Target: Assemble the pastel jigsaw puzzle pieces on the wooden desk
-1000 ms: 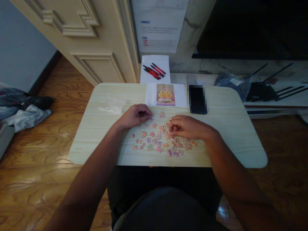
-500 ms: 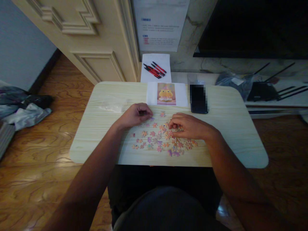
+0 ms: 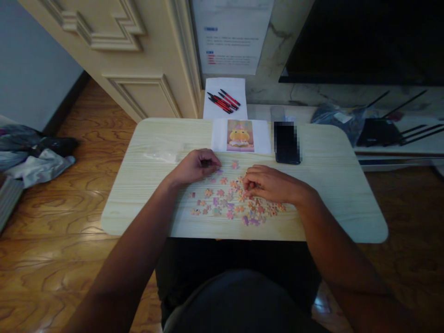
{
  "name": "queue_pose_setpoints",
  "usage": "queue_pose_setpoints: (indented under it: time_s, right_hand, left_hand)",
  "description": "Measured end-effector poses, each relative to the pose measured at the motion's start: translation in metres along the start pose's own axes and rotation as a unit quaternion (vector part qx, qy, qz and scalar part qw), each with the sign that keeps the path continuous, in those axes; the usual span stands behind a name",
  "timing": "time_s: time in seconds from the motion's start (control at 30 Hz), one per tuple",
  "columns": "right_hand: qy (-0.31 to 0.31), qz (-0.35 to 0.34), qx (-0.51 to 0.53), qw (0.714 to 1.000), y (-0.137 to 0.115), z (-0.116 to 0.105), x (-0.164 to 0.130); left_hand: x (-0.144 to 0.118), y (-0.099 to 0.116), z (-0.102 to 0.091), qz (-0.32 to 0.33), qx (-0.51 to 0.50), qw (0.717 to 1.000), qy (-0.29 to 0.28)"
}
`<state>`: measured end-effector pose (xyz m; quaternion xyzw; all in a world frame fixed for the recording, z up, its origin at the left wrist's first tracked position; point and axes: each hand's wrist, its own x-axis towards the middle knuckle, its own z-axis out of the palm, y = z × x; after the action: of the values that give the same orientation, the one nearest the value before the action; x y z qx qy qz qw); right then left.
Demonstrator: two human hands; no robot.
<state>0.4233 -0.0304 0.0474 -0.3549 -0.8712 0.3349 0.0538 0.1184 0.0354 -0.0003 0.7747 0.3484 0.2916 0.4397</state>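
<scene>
Loose jigsaw puzzle pieces [image 3: 220,193], pink, orange and purple, lie scattered over the near middle of the pale wooden table [image 3: 135,194]. My left hand [image 3: 197,166] rests at the upper left of the scatter, its thumb and fingers pinched on a small purple puzzle piece [image 3: 219,171]. Over the right part of the pile, my right hand [image 3: 268,182] has its fingertips brought together on a pinkish puzzle piece, mostly hidden by the fingers. One orange-pink piece [image 3: 235,165] lies alone between and beyond the hands.
A printed picture of a yellow character [image 3: 240,135] lies at the table's far edge. Right of it is a black phone [image 3: 287,148]; a clear plastic bag [image 3: 163,151] lies to the left. Behind, several red-and-black pens [image 3: 224,101] rest on white paper [image 3: 211,83].
My right hand's thumb has closed in toward its fingers, from spread to a pinch over the pile. The left hand stays nearly still.
</scene>
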Motion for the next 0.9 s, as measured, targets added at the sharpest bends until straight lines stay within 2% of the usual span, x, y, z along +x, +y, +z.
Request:
queue_pose_setpoints:
  time_s: [0.7, 0.9]
  right_hand:
    - [-0.01, -0.038, 0.05, 0.998, 0.0006, 0.0036, 0.0017]
    - [-0.019, -0.016, 0.101, 0.995, 0.0025, 0.0034, 0.0007]
  left_hand:
    - [-0.0002, -0.0037, 0.001, 0.008, -0.004, 1.0, -0.005]
    - [0.0, -0.0027, 0.0006, 0.002, -0.008, 1.0, -0.004]
